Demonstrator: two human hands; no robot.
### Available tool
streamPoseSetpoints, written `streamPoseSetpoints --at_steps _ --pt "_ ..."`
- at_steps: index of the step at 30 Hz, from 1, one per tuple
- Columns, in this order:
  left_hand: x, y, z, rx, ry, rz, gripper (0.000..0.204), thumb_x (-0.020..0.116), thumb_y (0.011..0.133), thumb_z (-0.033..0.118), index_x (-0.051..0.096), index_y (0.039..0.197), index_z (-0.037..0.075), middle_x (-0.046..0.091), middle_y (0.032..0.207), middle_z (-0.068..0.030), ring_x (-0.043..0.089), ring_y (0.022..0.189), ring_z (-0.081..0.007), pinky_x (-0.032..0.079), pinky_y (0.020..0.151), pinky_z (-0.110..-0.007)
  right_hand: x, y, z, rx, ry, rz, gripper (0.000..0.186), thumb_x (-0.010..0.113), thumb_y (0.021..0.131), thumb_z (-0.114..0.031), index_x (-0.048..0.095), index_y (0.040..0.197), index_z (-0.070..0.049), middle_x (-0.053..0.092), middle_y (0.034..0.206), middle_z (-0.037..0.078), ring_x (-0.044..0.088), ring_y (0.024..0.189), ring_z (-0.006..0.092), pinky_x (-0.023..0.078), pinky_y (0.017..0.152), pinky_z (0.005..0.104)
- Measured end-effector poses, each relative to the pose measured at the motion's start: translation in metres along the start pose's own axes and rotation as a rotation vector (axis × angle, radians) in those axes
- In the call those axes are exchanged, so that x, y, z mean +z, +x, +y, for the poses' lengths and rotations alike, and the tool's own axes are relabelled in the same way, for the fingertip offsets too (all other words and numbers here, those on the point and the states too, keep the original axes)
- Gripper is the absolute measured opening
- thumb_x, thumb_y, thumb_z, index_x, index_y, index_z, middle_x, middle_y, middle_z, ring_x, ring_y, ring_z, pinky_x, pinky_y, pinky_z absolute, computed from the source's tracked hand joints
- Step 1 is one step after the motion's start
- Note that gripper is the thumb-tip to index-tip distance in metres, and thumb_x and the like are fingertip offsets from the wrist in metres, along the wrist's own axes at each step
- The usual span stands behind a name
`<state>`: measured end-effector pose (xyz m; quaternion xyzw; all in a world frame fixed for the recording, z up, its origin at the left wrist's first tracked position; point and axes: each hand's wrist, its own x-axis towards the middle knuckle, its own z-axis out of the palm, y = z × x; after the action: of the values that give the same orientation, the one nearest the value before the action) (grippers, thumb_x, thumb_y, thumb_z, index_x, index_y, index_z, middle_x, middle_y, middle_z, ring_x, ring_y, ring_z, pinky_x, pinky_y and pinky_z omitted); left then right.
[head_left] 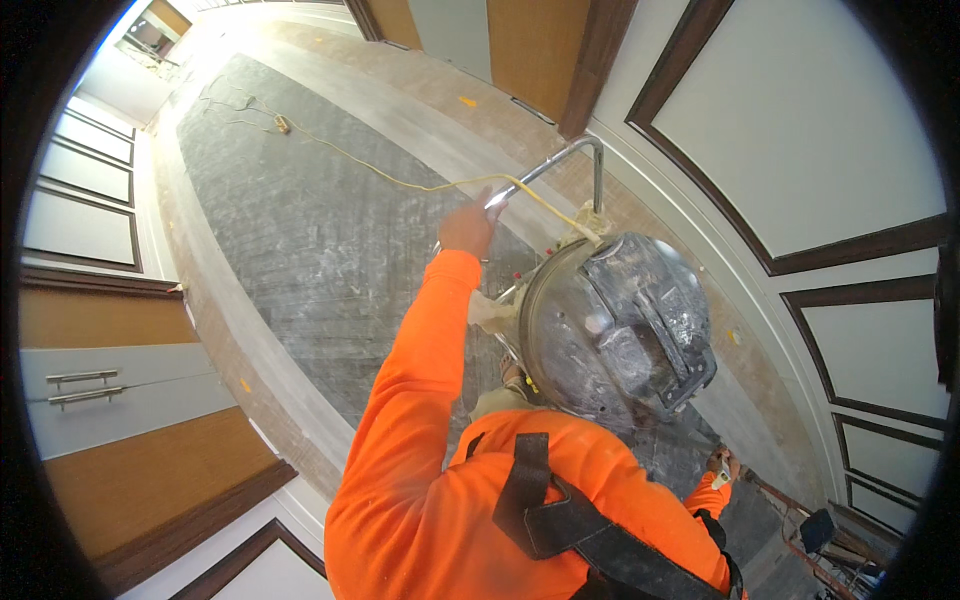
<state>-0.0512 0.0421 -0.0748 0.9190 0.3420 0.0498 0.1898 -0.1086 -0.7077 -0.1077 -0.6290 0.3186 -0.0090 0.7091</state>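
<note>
My left hand (468, 228) is closed around the bent chrome handle (552, 163) of a large drum vacuum (620, 325). The vacuum stands beside me, with a dusty, shiny, rounded grey top and a dark grip on it. Near the handle's lower end, a yellow cord (430, 187) leaves the vacuum and runs far along the floor. Off to the lower right, my right hand (722, 461) has its fingers bent around something small and pale. What that is I cannot make out. Both sleeves are orange.
A long dark grey floor strip (310, 210) lies ahead, bordered by paler bands. The cord reaches a small yellowish connector (283, 125) there. White panelled walls (810, 130) with brown trim rise at the right. Cupboards with bar handles (85, 388) stand left. A reddish metal frame (800, 535) is lower right.
</note>
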Motion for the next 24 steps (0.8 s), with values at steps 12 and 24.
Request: streamPoseSetpoints --at_steps 12,24 --pt "0.017 -0.001 -0.003 0.01 -0.081 -0.019 0.048 0.041 0.087 0.051 0.05 0.121 0.019 0.061 0.078 -0.0209 0.058 0.074 -0.0395 0.045 0.065 -0.047 -0.01 -0.011 0.0 0.013 -0.001 0.02 0.011 0.043 0.08 -0.011 0.048 0.078 -0.002 0.043 0.068 0.003 0.041 0.057 0.0153 0.038 0.055 0.0266" --pt "0.007 -0.004 -0.014 0.028 -0.047 -0.085 0.045 0.044 0.086 0.049 0.05 0.123 0.023 0.061 0.073 -0.0197 0.059 0.07 -0.0387 0.046 0.062 -0.046 -0.001 -0.031 0.001 0.02 -0.023 0.053 0.01 0.042 0.08 -0.01 0.047 0.079 -0.002 0.043 0.069 0.003 0.041 0.059 0.0136 0.037 0.055 0.025"
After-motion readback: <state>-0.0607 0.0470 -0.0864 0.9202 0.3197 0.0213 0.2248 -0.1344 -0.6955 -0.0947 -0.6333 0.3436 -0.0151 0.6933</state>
